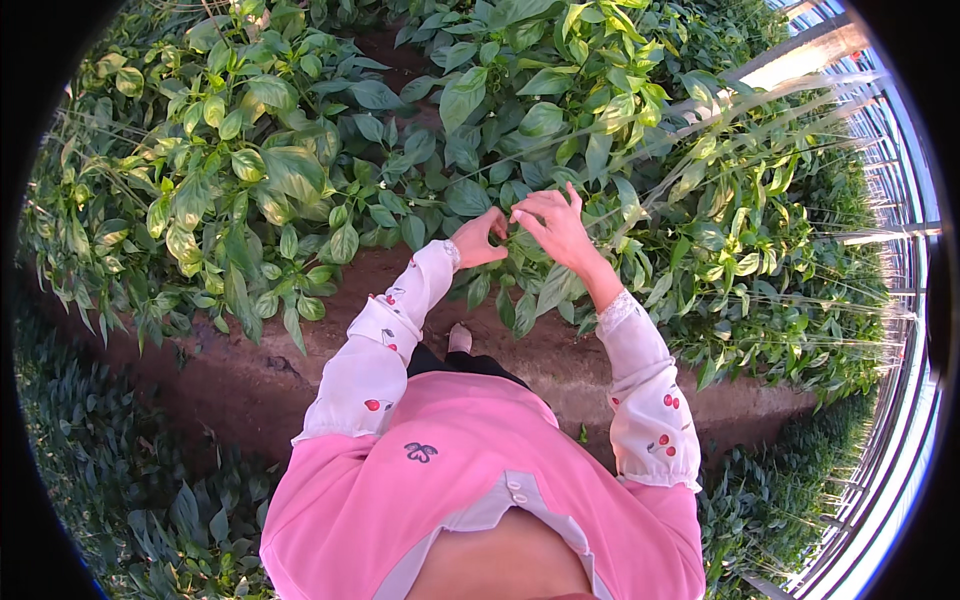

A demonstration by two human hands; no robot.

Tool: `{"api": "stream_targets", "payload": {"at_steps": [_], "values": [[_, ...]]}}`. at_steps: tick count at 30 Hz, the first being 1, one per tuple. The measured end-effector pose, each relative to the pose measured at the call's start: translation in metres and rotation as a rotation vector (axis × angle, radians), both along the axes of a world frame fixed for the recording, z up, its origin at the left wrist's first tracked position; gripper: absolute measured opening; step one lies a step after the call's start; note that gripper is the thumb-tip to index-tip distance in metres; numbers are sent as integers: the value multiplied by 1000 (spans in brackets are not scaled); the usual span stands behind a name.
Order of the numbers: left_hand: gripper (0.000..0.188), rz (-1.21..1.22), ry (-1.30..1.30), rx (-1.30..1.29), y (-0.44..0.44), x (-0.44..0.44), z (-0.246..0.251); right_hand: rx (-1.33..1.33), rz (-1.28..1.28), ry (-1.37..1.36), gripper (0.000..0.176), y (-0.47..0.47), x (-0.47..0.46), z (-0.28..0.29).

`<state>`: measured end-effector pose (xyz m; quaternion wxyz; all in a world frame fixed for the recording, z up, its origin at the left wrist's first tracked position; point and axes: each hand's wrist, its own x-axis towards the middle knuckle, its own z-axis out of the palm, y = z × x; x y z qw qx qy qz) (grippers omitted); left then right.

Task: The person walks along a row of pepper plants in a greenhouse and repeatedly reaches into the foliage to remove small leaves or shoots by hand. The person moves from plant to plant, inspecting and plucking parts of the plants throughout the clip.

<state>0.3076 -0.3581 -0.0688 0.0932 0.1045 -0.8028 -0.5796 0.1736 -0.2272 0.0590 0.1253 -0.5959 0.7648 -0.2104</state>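
My left hand (pixel 480 241) is among the leaves of a pepper plant (pixel 517 274), at the bed's edge in front of me. Its thumb and fingers curve apart with green foliage showing in the gap. Just to the right, my right hand (pixel 556 229) is bent at the wrist, its thumb and forefinger close together near the left fingertips. Whether a thin stem or twine lies between those fingers is too small to tell. Pale twine (pixel 525 154) slants through the foliage beyond both hands. White sleeve covers with a cherry print reach to both wrists.
Dense pepper plants (pixel 247 172) fill the bed ahead, left and right. A bare soil path (pixel 247 375) runs under me, where one shoe (pixel 460 339) shows. More plants (pixel 187 517) grow behind. Several strings (pixel 712 157) fan toward a post (pixel 802 52) near the greenhouse wall (pixel 911 300).
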Motion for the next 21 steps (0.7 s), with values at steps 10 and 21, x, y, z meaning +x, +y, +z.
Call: {"api": "stream_targets", "payload": {"at_steps": [10,21], "values": [[37,595,191,-509,33,7,16,-293,109,276,16,-28,4,10],[26,275,305,-846,41,28,-1,157,140,-179,28,-38,-20,-18]]}}
